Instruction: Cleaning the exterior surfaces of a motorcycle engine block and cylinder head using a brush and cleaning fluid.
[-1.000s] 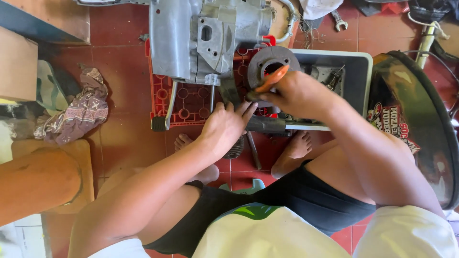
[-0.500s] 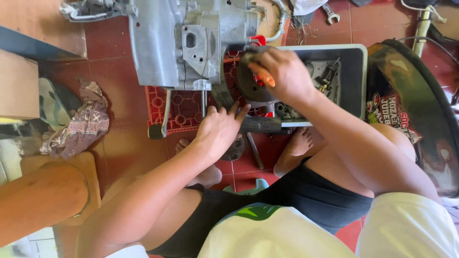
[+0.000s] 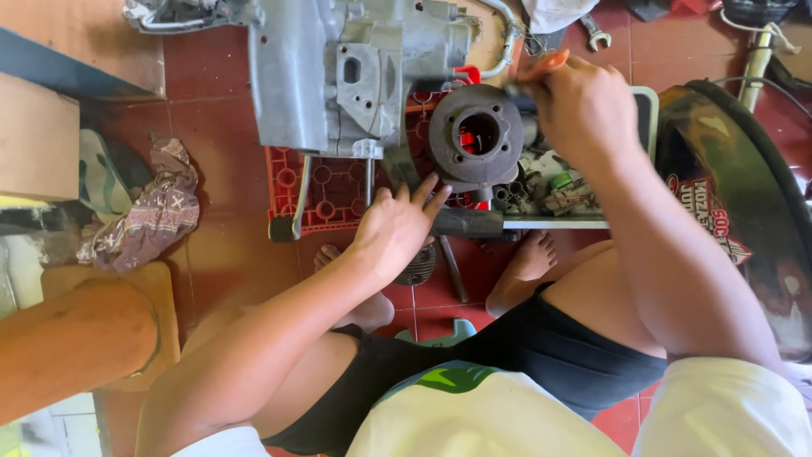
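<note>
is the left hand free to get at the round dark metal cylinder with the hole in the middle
Probably yes: the left hand lies open just below the round dark metal cylinder, fingertips near its lower rim, nothing between them. The right hand is at its upper right side.

Dark round engine cylinder (image 3: 476,140), bore facing up, beside grey engine casing (image 3: 355,72)

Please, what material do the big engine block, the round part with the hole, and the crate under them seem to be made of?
Engine block: probably cast aluminium; pale grey, matte, with moulded bosses.
Round part, beside the left hand: likely cast iron or steel; dark, dull, rough.
Crate: apparently plastic; bright red with a moulded lattice of holes.
</note>
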